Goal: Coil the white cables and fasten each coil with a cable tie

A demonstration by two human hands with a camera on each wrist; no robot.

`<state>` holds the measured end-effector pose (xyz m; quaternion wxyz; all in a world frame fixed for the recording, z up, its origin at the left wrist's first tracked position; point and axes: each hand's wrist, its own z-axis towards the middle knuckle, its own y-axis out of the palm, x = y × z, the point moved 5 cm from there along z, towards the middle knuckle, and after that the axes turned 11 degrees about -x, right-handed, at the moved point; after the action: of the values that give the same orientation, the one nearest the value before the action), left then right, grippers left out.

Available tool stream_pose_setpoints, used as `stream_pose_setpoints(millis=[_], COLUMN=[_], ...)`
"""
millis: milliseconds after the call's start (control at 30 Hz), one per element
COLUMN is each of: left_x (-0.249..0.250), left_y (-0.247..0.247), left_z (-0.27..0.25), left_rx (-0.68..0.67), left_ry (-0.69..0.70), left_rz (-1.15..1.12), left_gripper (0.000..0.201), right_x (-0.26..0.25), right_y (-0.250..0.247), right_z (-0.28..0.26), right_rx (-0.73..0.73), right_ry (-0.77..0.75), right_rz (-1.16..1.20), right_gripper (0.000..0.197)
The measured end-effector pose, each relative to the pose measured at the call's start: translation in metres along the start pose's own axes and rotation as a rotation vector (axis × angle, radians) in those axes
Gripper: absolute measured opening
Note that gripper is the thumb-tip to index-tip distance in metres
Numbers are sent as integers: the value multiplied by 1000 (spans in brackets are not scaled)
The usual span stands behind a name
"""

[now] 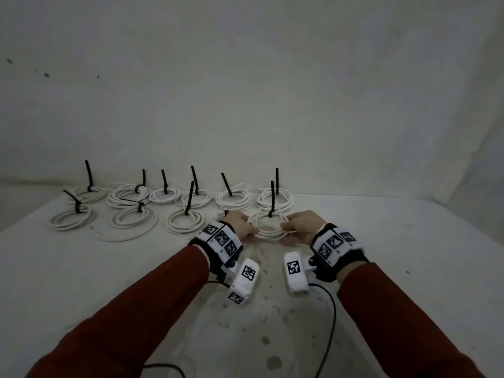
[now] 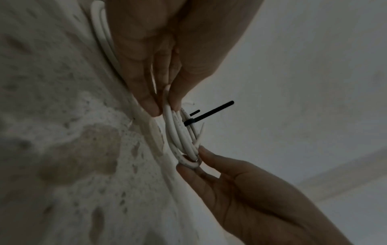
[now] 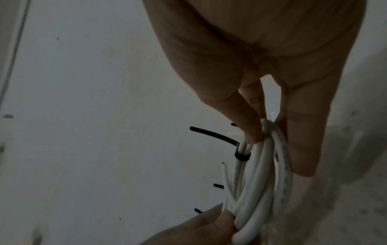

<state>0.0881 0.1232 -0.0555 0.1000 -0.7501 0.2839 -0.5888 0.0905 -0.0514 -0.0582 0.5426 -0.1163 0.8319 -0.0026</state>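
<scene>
White cable, wound into a flat coil, is held between the person's two hands just above the stained table. The left hand pinches the coil's left side, thumb and fingers closed over the bundled strands; the left wrist view shows the fingertips pressed together on the loops. The right hand pinches the opposite side in the same way, and in the right wrist view its fingers and thumb clamp the top of the bundle. A black cable tie is cinched round the strands on the far side of the coil, between the two grips, with its long tail standing up and away from the hands. In the right wrist view the tie's band sits just below the right fingertips, and a loose cable end sticks out of the bundle beside it.

Beyond the held coil, directly behind the grip, lies another tied coil. To the left of the grip, further finished coils lie in two rough rows, each with a black tie tail pointing up. One of them has a slack length of cable trailing toward the near edge.

Both forearms wear red sleeves and wrist bands with black-and-white markers. A black wire runs from the right wrist unit toward the person.
</scene>
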Motion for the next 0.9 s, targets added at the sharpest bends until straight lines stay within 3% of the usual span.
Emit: stream_pose_setpoints(millis=[200,467,633,733,900], left_x=[16,16,17,18,24], left_y=[8,9,11,12,10], left_z=[9,11,7,2,-11], left_rx=[-46,-86,-61,-68,-51], left_ry=[-139,-127,-123,-118,-71], left_rz=[513,679,700,697,653], left_gripper=[37,44,54,39,34], right_x=[-2,-20,-17,-13,-14], right_y=[-2,-2,3,5,8], right_z=[22,30,30,31,8], right_rx=[63,136,105,22,37], right_ry=[106,36,87,46,-26], right_rz=[-171,-912,-885,-718,-656], right_gripper=[18,48,36,20,21])
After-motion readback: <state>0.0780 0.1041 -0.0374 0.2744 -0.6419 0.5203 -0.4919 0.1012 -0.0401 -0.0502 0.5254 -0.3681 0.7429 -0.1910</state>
